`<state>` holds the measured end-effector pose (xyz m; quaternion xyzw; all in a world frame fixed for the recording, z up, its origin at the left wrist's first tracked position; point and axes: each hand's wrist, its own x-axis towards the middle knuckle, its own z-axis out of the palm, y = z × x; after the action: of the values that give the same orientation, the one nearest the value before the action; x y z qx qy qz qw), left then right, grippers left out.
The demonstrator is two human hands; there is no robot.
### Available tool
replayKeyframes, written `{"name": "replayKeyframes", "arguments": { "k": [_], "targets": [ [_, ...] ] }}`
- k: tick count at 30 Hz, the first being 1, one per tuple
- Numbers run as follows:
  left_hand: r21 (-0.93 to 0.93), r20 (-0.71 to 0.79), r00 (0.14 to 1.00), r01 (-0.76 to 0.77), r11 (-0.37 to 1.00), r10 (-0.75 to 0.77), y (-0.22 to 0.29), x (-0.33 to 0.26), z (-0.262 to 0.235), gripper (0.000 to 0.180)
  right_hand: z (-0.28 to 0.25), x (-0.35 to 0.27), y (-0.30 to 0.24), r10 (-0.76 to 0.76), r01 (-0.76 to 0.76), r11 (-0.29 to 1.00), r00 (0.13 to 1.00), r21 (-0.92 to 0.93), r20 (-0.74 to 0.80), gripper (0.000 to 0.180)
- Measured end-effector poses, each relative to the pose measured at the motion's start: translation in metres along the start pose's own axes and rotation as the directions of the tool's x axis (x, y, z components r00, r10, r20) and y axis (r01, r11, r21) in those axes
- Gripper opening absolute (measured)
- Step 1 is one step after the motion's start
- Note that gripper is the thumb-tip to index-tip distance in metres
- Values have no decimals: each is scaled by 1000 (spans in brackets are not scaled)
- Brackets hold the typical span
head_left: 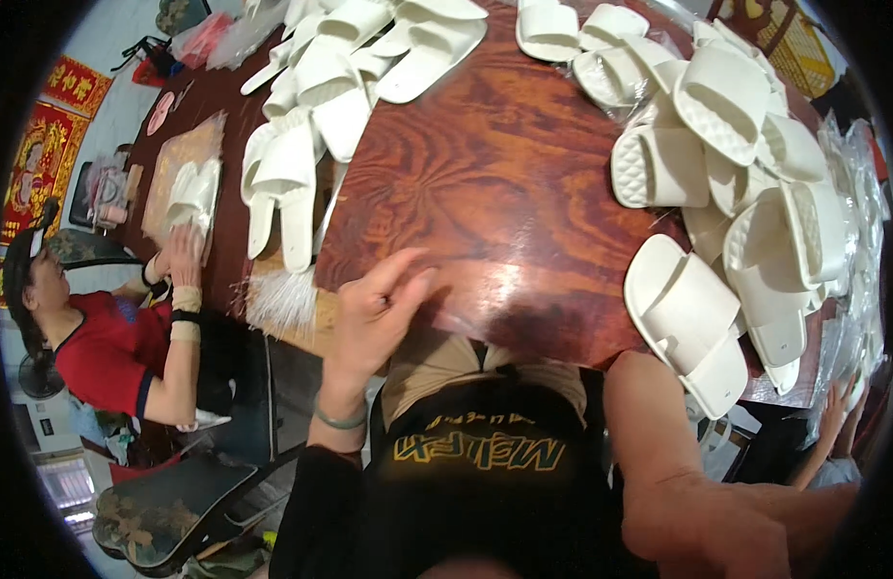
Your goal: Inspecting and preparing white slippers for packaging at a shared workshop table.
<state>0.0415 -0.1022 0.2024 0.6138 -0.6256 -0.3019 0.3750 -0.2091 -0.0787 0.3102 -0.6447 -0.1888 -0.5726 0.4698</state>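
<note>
My left hand (pixel 374 314) hovers at the near left edge of the reddish-brown wooden table (pixel 485 154). Its thumb and forefinger are apart, with nothing between them, and a bangle circles the wrist. My right arm is bent up close to the camera at the lower right. Part of my right hand (pixel 726 531) shows there, but its fingers are hidden or out of the picture. Nearest that arm, a white slipper pair (pixel 683 318) overhangs the table's near right edge. More white slippers (pixel 721 101) are heaped behind it, some in clear plastic.
Another heap of white slippers (pixel 335 82) covers the far left. Beside my left hand lies a bundle of thin white strands (pixel 287 301). A person in a red shirt (pixel 113 343) handles bagged slippers at left. Another person's hands (pixel 837 425) show at right. A chair (pixel 176 511) stands lower left.
</note>
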Motion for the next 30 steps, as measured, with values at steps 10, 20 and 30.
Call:
{"name": "replayKeyframes", "arguments": {
  "k": [10, 20, 30],
  "targets": [
    [-139, 124, 990, 84, 987, -67, -20, -18, 15, 20, 1, 6, 7, -72, 74, 995, 997, 67, -32, 18],
    [6, 78, 991, -111, 994, 110, -23, -25, 17, 22, -2, -2, 56, 25, -20, 986, 999, 163, -34, 18],
    [-4, 35, 994, -104, 995, 104, -26, -28, 11, 22, 4, -7, 83, 79, -64, 963, 996, 261, -45, 18]
  ]
}}
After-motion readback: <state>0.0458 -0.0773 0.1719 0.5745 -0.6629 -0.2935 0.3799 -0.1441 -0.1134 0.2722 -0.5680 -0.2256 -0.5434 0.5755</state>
